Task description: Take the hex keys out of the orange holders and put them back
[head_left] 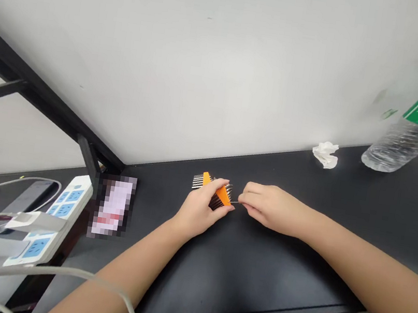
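My left hand [201, 205] is closed around an orange plastic holder [223, 195], thumb and fingers on its two edges. Several shiny, thin metal rods [198, 181] sit side by side in the holder and stick out at both ends. I cannot make out whether they are hex keys or bits. Just to the right, my right hand [262, 204] pinches one thin metal rod [236, 202], which reaches to the holder's lower right corner. Whether this rod is still inside the holder is hidden. Both hands are over the black tabletop [247, 267].
A crumpled white tissue [326, 154] and a clear plastic bottle [399, 143] with a green label stand by the wall at right. To the left lie a blurred-out pinkish packet [113, 207] and a white power strip [67, 208] with plugs. A white cable [69, 273] crosses near my left forearm.
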### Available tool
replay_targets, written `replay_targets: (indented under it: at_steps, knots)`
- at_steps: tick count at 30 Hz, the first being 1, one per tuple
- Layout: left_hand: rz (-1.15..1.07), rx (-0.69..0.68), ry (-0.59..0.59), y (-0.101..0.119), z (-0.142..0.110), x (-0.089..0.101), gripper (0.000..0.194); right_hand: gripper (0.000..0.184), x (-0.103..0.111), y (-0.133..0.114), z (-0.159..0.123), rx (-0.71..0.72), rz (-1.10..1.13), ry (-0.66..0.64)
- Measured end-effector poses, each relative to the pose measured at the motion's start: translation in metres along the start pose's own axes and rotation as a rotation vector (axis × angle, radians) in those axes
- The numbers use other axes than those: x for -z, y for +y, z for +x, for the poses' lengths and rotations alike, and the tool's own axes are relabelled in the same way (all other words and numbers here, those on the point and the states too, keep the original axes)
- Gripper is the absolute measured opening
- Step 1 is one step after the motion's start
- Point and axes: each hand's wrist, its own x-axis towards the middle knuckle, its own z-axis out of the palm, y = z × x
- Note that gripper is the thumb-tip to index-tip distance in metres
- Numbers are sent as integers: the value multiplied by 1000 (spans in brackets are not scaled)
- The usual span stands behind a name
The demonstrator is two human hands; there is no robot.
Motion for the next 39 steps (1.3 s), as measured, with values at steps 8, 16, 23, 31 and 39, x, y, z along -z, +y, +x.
replay_targets:
  at_steps: [8, 16, 23, 31, 39]
  knots:
    - [17, -18, -7, 2, 1, 2, 54, 19, 1, 1, -1, -1, -14, 3]
    - [79, -97, -50, 7, 2, 6, 56, 27, 3, -10, -2, 51, -230, -10]
    - [85, -123, -119, 17, 1, 6, 57, 27, -12, -19, 2, 86, -69, -2]
    - [52, -58, -70, 14, 2, 4, 53, 21, -23, -7, 5, 60, 254, 134]
    - [-93, -8, -14, 4, -1, 0, 57, 22, -19, -9, 6, -33, 198, 211]
